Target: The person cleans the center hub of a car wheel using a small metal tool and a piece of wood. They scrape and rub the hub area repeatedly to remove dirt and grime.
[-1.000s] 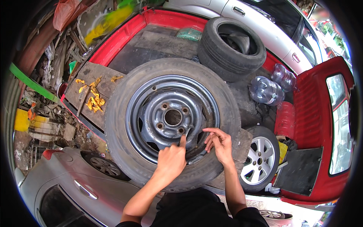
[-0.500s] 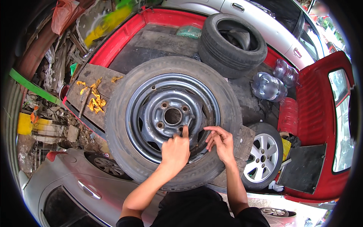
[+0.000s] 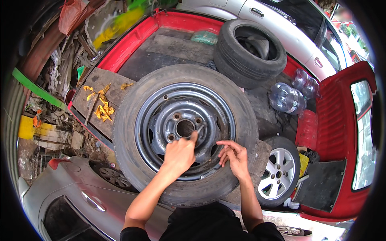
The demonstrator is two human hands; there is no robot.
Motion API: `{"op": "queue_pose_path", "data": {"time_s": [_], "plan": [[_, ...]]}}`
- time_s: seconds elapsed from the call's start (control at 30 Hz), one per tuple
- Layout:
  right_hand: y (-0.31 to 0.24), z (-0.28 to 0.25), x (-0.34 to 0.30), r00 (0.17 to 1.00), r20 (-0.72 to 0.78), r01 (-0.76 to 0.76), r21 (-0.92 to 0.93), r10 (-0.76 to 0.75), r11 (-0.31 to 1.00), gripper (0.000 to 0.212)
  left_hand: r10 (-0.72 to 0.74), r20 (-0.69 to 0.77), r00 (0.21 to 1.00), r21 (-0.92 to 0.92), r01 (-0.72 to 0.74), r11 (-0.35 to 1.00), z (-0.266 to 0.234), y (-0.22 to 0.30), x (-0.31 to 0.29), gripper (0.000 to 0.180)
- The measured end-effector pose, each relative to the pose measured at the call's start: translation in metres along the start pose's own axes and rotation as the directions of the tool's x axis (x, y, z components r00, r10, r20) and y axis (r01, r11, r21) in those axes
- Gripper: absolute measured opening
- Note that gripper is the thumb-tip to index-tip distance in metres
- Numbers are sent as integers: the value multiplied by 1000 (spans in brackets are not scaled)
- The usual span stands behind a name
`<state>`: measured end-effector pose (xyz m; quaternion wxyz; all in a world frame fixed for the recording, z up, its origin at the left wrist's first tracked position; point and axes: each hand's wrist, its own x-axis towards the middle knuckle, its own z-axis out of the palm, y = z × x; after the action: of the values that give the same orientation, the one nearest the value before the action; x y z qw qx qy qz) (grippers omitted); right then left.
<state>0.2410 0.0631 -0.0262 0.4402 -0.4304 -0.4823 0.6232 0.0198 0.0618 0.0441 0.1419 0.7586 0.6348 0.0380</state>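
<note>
A worn tyre (image 3: pixel 132 156) on a dark steel rim (image 3: pixel 146 90) lies flat in front of me. My left hand (image 3: pixel 179 156) is closed over the lower left of the rim, near the centre hole. A thin, shiny tip (image 3: pixel 200 129) shows just beyond its finger; the fist hides the rest, so its kind is unclear. My right hand (image 3: pixel 234 156) hovers at the rim's lower right edge, its index finger stretched left and the others loosely bent. Nothing shows in it. Near its fingertips, a small grey piece (image 3: pixel 208 173) sits along the rim edge.
The wheel rests on boards over a red pickup bed (image 3: pixel 177 17). Behind stands a bare tyre (image 3: pixel 241 60), with plastic bottles (image 3: pixel 286 98) beside it. An alloy wheel (image 3: pixel 277 172) lies right. Yellow scraps (image 3: pixel 105 108) lie left; a grey car (image 3: pixel 76 180) stands close.
My left hand has shifted slightly left, and its finger and the thin tip have moved toward the centre hole. The right hand holds nearly the same pose. The whole view has slid slightly downward.
</note>
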Motion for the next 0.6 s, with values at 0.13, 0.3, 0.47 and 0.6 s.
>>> {"op": "queue_pose_path", "data": {"time_s": [0.13, 0.3, 0.47, 0.6], "plan": [[0, 0, 0, 1000, -31, 3, 12, -3, 1000, 32, 19, 9, 1000, 2, -19, 1000, 7, -3, -1, 72], [0, -1, -1, 1000, -14, 23, 28, -22, 999, 32, -5, -24, 1000, 42, 6, 999, 12, 2, -3, 68], [1, -1, -2, 1000, -19, -4, 16, 4, 1000, 31, 29, 23, 999, 88, -31, 996, -2, 1, 2, 71], [0, 0, -1, 1000, -28, 8, 37, -7, 999, 31, -39, 101, 994, 100, 28, 995, -15, -3, -9, 70]]}}
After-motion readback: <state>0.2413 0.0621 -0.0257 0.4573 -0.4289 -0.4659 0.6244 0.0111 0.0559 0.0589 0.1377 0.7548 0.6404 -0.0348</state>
